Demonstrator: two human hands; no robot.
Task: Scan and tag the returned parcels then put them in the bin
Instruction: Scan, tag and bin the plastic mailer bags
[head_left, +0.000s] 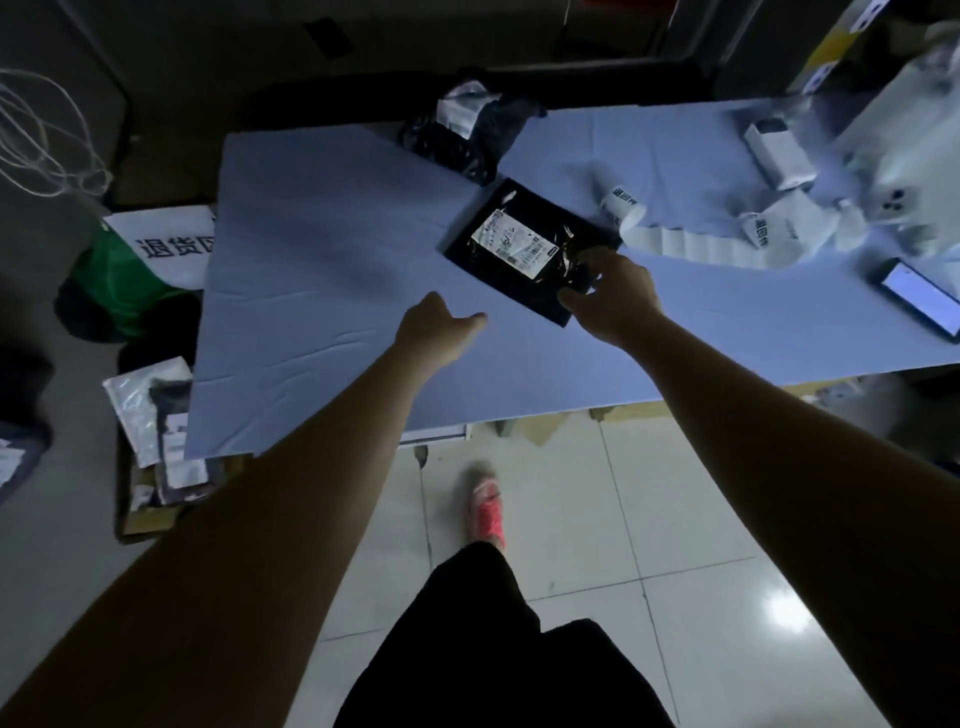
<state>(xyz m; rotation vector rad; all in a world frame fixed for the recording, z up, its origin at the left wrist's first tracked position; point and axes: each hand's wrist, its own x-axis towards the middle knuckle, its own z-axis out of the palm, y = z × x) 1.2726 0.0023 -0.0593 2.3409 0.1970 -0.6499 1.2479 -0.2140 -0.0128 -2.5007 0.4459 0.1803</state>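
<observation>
A flat black parcel (524, 244) with a white shipping label lies on the blue-covered table (322, 249). My right hand (613, 299) grips the parcel's near right corner between thumb and fingers. My left hand (436, 325) hovers over the table just left of the parcel, fingers curled, holding nothing. A second crumpled black parcel (467, 130) sits at the table's far edge. Rolls of white tag labels (623, 205) with a strip unrolled lie to the right of the flat parcel. A green bin (111, 280) with a white sign stands on the floor to the left.
A phone (919, 296) with a lit screen lies at the table's right edge. A white box (779, 150) and white device sit at the far right. A cardboard box (156, 447) of parcels stands on the floor at the left. My foot in a red shoe (485, 506) is on the tiles.
</observation>
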